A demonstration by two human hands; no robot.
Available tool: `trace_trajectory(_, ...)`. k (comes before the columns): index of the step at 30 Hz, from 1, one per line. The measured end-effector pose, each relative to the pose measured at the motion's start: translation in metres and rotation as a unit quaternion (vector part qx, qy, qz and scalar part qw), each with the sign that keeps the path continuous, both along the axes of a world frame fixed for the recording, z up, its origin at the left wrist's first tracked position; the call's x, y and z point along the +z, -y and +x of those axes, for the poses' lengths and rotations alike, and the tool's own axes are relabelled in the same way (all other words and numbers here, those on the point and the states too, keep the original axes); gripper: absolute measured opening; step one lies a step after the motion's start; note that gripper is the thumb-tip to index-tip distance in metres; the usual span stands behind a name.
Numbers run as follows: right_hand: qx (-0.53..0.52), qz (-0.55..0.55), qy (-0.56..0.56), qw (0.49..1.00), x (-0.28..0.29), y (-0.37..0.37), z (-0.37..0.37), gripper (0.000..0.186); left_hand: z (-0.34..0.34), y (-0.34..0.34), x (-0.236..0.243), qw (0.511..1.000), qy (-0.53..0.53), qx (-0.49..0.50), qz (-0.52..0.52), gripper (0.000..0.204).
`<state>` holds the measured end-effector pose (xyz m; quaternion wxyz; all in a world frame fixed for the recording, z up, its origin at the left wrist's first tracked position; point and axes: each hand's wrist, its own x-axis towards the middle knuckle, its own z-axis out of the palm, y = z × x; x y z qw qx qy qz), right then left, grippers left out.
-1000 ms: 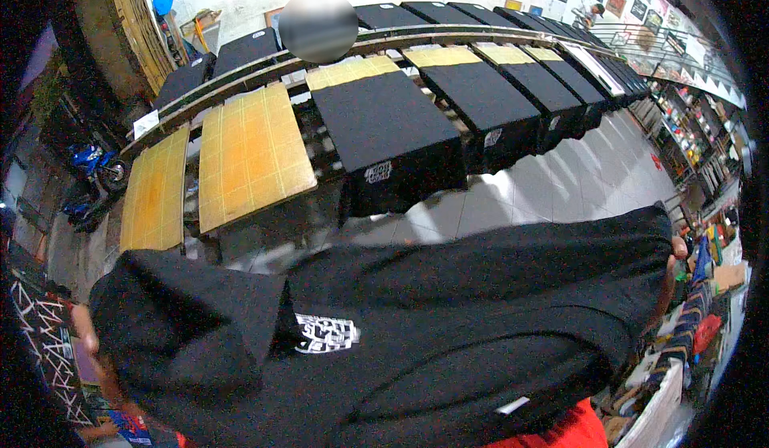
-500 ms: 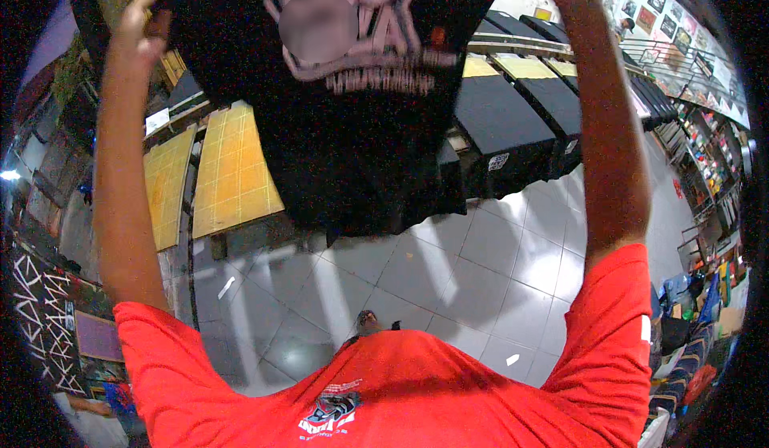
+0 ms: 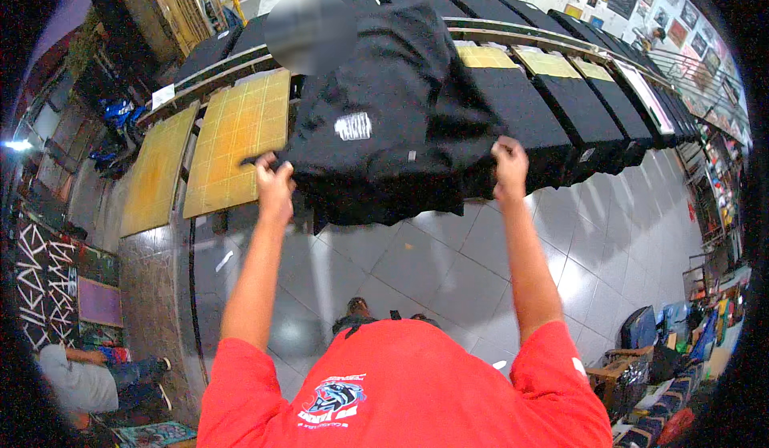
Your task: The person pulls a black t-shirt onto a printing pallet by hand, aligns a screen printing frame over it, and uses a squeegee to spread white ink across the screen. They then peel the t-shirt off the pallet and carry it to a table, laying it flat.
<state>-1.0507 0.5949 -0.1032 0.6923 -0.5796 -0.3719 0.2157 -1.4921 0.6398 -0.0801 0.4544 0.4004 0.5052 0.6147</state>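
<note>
A black T-shirt [image 3: 400, 104] is stretched out between my hands over the row of boards, with a small white print on it. My left hand [image 3: 275, 184] pinches the shirt's edge on the left, near a bare yellow board [image 3: 236, 144]. On the other side my right hand [image 3: 510, 164] grips the opposite edge, beside a board covered in black cloth [image 3: 517, 112]. The shirt's far end lies rumpled, and a blurred round patch hides part of it. Both arms reach forward, lower than the shirt's far end.
Another bare yellow board [image 3: 156, 172] slants at the left. More black-covered boards [image 3: 581, 100] run off to the right, with a rail [image 3: 545, 40] behind them. Grey floor tiles [image 3: 432, 264] lie below. A person in a grey shirt [image 3: 80, 380] sits at the lower left.
Both hands have come down and closer together from high up at the sides. The shirt, which hung raised with its large pink print showing, now lies across the boards.
</note>
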Motion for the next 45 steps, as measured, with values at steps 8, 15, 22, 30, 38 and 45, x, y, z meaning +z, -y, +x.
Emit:
trace_trajectory(8,-0.029,-0.016,-0.364,0.931,-0.173,0.063,-0.022,0.039,-0.001,0.078,-0.194,0.988,0.086,0.079,-0.106,0.055)
trace_trajectory(15,0.024,-0.231,-0.392,0.89,-0.245,0.058,-0.026,0.02,-0.009,0.064,-0.286,0.961,0.094,0.039,-0.257,0.046)
trace_trajectory(22,0.12,-0.186,-0.531,0.818,-0.379,-0.013,-0.015,0.024,-0.02,-0.033,-0.379,0.907,0.263,-0.004,-0.329,0.027)
trace_trajectory(30,0.177,-0.026,-0.56,0.809,-0.42,-0.081,-0.021,0.036,0.003,-0.116,-0.402,0.885,0.393,-0.234,-0.081,0.047)
trace_trajectory(38,0.132,-0.15,0.289,0.936,-0.327,-0.115,-0.047,0.046,0.005,-0.16,-0.406,0.841,0.475,-0.226,-0.124,0.051)
trace_trajectory(45,0.211,-0.045,-0.124,0.969,-0.308,-0.068,-0.058,0.036,-0.004,-0.071,-0.426,0.877,0.418,-0.088,-0.221,0.046)
